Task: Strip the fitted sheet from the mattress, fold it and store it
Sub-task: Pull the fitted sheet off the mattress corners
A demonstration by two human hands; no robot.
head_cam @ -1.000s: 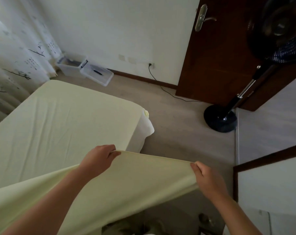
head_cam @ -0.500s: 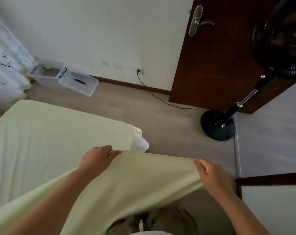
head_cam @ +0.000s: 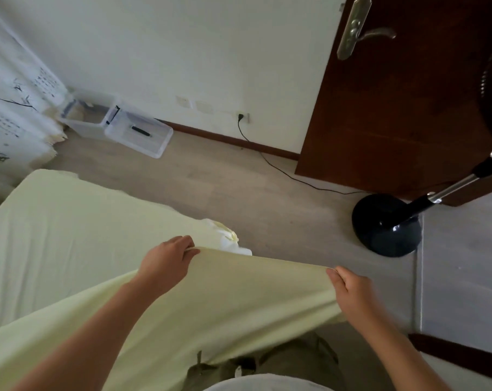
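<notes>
The pale yellow fitted sheet (head_cam: pixel 69 244) covers the mattress on the left, and its near end is lifted off and stretched in front of me. My left hand (head_cam: pixel 165 259) pinches the raised top edge at the left. My right hand (head_cam: pixel 352 292) pinches the same edge at the right, so the edge runs taut between them. At the far right corner the white mattress (head_cam: pixel 233 245) shows bare, with bunched sheet hem on top of it. The lifted cloth hangs down over my lap.
A black standing fan (head_cam: pixel 386 230) stands on the floor at the right, its cord (head_cam: pixel 267 162) running to a wall socket. A dark wooden door (head_cam: pixel 402 108) stands beyond it. Clear plastic boxes (head_cam: pixel 137 134) sit by the wall, next to patterned curtains (head_cam: pixel 16 108).
The view has swung down and to the left, so the bed sits lower in the frame. Both hands keep their grip on the sheet edge, which stays stretched between them.
</notes>
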